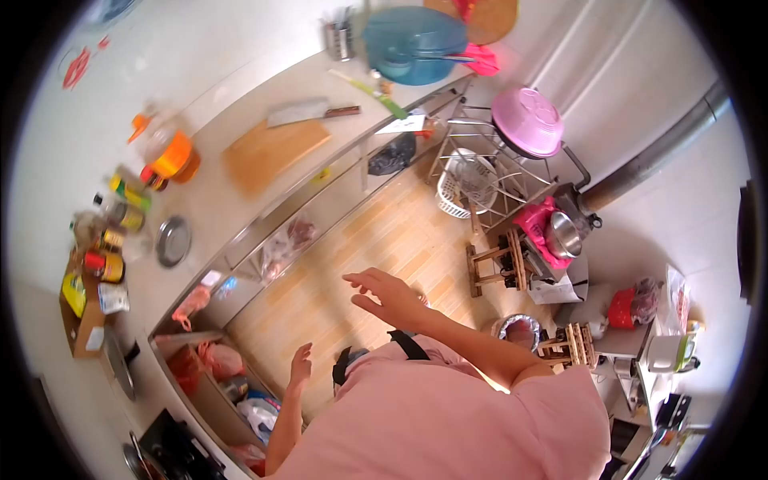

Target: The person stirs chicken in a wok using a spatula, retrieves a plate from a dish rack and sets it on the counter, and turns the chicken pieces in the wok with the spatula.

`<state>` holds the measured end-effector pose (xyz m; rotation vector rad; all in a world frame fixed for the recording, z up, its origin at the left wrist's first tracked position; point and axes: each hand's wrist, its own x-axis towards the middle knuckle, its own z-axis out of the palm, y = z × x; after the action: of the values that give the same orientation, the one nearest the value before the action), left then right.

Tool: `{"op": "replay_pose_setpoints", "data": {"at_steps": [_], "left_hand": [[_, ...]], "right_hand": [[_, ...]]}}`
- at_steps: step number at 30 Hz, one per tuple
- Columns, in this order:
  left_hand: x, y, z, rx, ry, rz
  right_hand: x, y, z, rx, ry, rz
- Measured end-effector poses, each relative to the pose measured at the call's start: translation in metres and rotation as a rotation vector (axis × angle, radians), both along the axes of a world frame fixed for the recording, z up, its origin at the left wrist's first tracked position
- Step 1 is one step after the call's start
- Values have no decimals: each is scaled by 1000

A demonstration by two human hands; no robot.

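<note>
My right hand (390, 301) is held out over the floor in front of my body. Its fingers are stretched, the thumb stands apart, and it holds nothing. Lower and to the left, my left hand (300, 364) hangs beside the open cupboard (210, 402) under the counter. Its fingers are loosely apart and nothing shows in them. Neither hand touches anything. On the counter (232, 104) ahead lie a wooden cutting board (276, 152) and a cleaver (308, 112) at its far edge. A green stalk (376, 94) lies past the cleaver.
A blue basin (416, 44) stands at the counter's far end. An orange-labelled oil jug (168, 152), several bottles and a metal dish (174, 242) stand along the left. At the right are a metal rack (480, 144) with a pink basin (528, 120), a wooden stool (498, 264) and a bin (518, 331).
</note>
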<state>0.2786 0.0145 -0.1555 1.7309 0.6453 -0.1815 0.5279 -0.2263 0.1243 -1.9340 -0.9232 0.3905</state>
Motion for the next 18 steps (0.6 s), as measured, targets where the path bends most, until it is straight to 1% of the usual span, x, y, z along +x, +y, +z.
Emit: {"op": "replay_pose_setpoints", "data": {"at_steps": [1,2,4,5,6,7,9,11,14,15,16,18], "left_hand": [[40,-22,13,52,107,-112],[72,-32,-14,75,31,-226],[153,-69,-24,71,81,-339],[193,-80,-21,79,115,-395],[237,-94,-8,130,31,-475],[271,-111,13,175,-38,-550],[344,-138,42,141,-116,-621],[411,-162,52,29,-164,-606],[505,-202,70,-154,-122,-567],[539,-220,74,-185,-181,-592],[572,-237,77,-219,-232,-619],[658,-270,89,-258,-357,-733]], "right_hand": [[18,-31,-4,11,5,-92],[34,-64,-5,17,16,-179],[73,-132,-7,11,-21,-341],[89,-163,-5,10,-50,-427],[103,-190,-8,20,-3,-520],[118,-214,-15,33,-28,-611],[147,-250,-15,74,31,-767],[179,-269,-23,116,91,-878],[226,-288,-50,175,144,-973],[243,-292,-59,198,147,-997],[259,-296,-55,197,214,-1024],[295,-316,-65,240,136,-1121]]}}
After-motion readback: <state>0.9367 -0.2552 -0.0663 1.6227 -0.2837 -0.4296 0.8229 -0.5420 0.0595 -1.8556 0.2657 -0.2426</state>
